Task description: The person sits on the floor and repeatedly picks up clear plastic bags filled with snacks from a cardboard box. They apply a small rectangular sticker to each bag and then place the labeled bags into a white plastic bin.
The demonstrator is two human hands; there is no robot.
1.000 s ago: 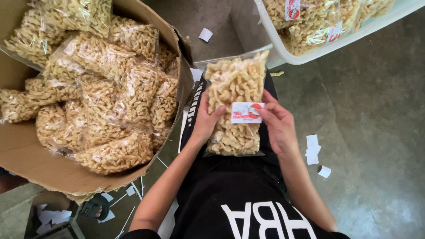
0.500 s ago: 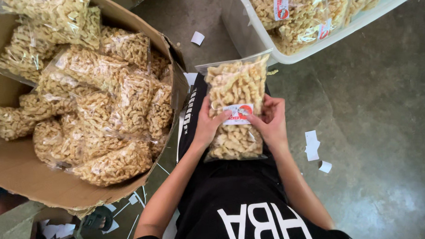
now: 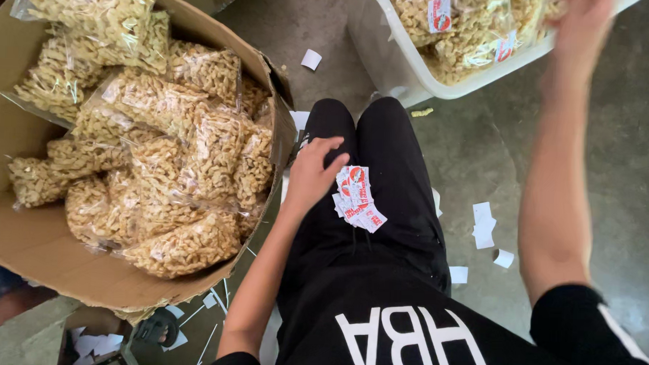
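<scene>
- Our left hand (image 3: pixel 312 176) rests on our lap with fingers loose, holding nothing, just beside the small pile of red-and-white labels (image 3: pixel 358 198).
- Our right hand (image 3: pixel 580 29) is blurred over the white tub (image 3: pixel 401 59) of snack bags; we cannot tell its grip.

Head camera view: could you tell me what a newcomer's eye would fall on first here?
Probably the big cardboard box at left, heaped with clear snack bags. Next, the small pile of red-and-white labels on the person's black-trousered lap, with the left hand beside it. The right hand is raised over the white tub of labelled bags at top.
</scene>
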